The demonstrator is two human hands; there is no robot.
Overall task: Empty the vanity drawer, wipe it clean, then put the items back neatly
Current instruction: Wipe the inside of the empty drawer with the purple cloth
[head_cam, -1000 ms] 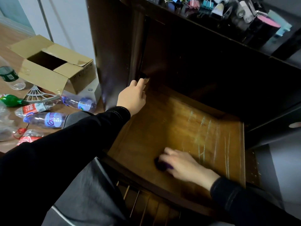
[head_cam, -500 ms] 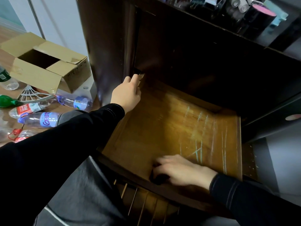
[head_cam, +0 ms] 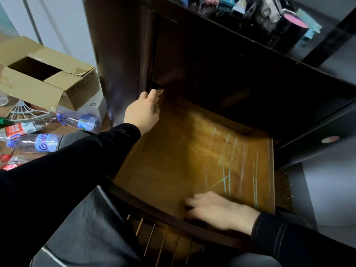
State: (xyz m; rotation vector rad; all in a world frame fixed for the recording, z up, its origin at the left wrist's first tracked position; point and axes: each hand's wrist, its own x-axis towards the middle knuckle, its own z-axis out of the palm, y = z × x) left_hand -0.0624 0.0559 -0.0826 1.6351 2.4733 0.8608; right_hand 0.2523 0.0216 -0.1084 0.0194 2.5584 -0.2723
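A: Where is the drawer (head_cam: 173,160)?
B: Pulled out; the left hand (head_cam: 142,110) grips its left wall at the far corner. The right hand (head_cam: 217,209), near edge, is blurred, grasp unclear.
A: Advice?
B: Press flat, wipe into the corners.

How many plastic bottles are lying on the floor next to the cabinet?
3 plainly: a blue-labelled bottle nearest the cabinet, a red-labelled bottle left of it, a purple-labelled bottle below. Crushed or cut-off ones at the left edge may add more.
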